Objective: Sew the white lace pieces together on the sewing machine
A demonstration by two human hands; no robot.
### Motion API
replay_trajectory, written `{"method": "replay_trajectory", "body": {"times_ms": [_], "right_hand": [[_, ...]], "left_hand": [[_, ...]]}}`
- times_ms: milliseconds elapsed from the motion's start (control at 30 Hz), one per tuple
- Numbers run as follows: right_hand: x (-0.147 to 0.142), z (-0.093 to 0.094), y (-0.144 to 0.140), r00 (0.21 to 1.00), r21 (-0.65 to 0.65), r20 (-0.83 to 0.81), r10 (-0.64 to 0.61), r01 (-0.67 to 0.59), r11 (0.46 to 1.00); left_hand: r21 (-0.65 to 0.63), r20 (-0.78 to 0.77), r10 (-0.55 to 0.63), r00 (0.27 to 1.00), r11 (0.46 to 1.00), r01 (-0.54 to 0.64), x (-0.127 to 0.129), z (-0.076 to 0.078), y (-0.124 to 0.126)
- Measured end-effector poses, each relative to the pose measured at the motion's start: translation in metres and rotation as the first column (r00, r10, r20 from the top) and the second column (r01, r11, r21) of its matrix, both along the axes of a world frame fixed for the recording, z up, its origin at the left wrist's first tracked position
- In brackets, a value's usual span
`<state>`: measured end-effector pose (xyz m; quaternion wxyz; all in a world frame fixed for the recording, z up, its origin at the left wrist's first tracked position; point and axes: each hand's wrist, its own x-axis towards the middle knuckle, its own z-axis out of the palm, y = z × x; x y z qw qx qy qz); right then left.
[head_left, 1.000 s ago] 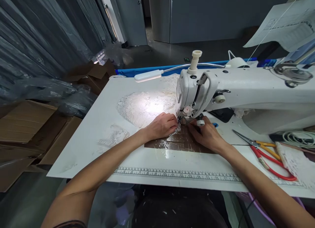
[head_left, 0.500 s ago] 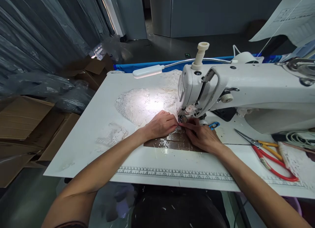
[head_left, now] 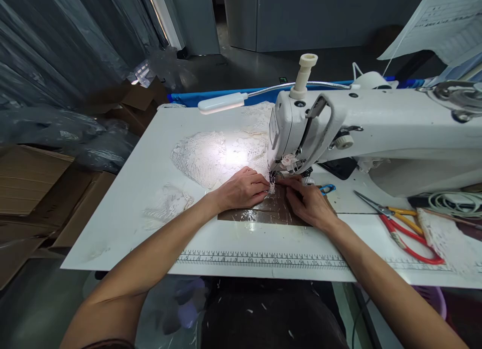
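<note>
A white sewing machine (head_left: 331, 123) stands on the right, its needle and presser foot (head_left: 271, 177) over a small piece of white lace (head_left: 271, 189). My left hand (head_left: 244, 188) lies just left of the foot, its fingers bent and pressed together on the lace edge. From the right, my right hand (head_left: 307, 201) reaches in with the index finger stretched toward the foot and the thumb lower and apart; I see nothing between them. Behind my left hand a larger lace piece (head_left: 203, 155) spreads under the lamp light. Brown tape (head_left: 259, 213) covers the tabletop below my hands.
Red-handled scissors (head_left: 406, 238) and a yellow-handled pair (head_left: 408, 221) lie at the right. A lace scrap (head_left: 167, 206) rests at left. A ruler strip (head_left: 263, 259) runs along the front edge. Above hangs a lamp (head_left: 222, 103). Cardboard boxes (head_left: 33, 173) stand left of the table.
My right index fingertip has moved back a little, away from my left fingers, toward the rear of the foot. The small lace piece now shows between my hands. The view has shifted slightly.
</note>
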<state>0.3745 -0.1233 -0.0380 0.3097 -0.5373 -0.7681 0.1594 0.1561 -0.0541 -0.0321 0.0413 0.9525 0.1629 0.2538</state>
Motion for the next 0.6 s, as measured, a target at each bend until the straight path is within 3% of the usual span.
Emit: {"method": "replay_trajectory", "body": {"times_ms": [133,333,600], "right_hand": [[0.0015,-0.0005,0.0001,1.000,-0.024,-0.004,0.017,-0.017,1.000],[0.0049,-0.0031,0.0005,0.971,0.037,0.170,0.167,-0.176,0.984],[0.0004,-0.0003,-0.0042,0.946,0.063,0.291,0.146,-0.171,0.983]], "left_hand": [[0.038,-0.002,0.000,1.000,0.999,0.000,-0.0003,-0.0013,-0.0001],[0.094,-0.034,0.019,0.999,0.995,-0.016,0.0003,-0.0009,-0.0009],[0.089,-0.061,0.019,0.998,0.996,-0.014,-0.0011,0.0047,-0.0058]]}}
